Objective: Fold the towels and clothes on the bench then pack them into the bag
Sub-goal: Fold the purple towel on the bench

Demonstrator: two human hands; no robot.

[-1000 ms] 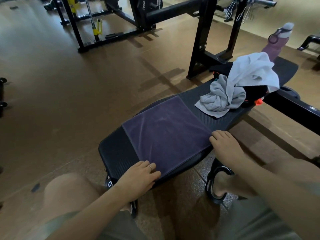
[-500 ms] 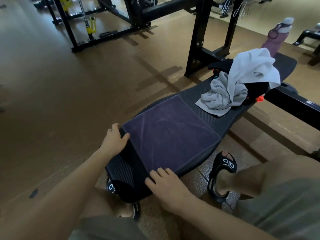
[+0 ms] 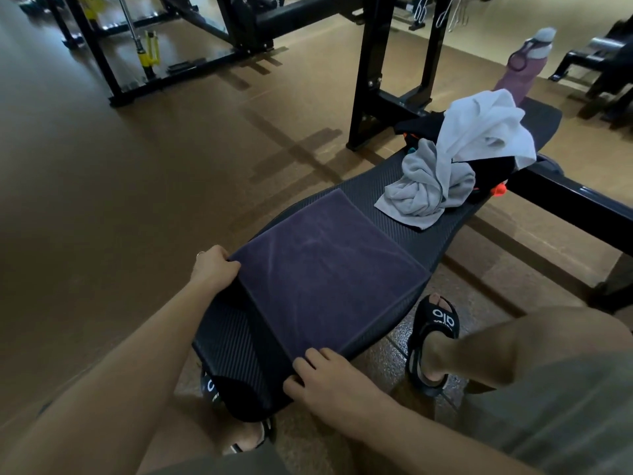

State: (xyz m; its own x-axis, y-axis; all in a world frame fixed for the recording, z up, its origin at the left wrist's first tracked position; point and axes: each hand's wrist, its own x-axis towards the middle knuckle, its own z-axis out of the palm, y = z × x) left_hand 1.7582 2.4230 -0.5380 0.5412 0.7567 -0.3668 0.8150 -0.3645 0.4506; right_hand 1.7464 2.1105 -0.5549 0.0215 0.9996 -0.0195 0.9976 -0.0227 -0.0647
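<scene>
On bench, towel corners pinched (fingertips hidden).

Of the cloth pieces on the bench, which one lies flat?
The dark purple towel, spread flat at the near end between both hands. The grey towel is bunched up, and the white garment is heaped over it.

Matt purple terry towel on ribbed black vinyl bench; glossy black metal frame.
</scene>
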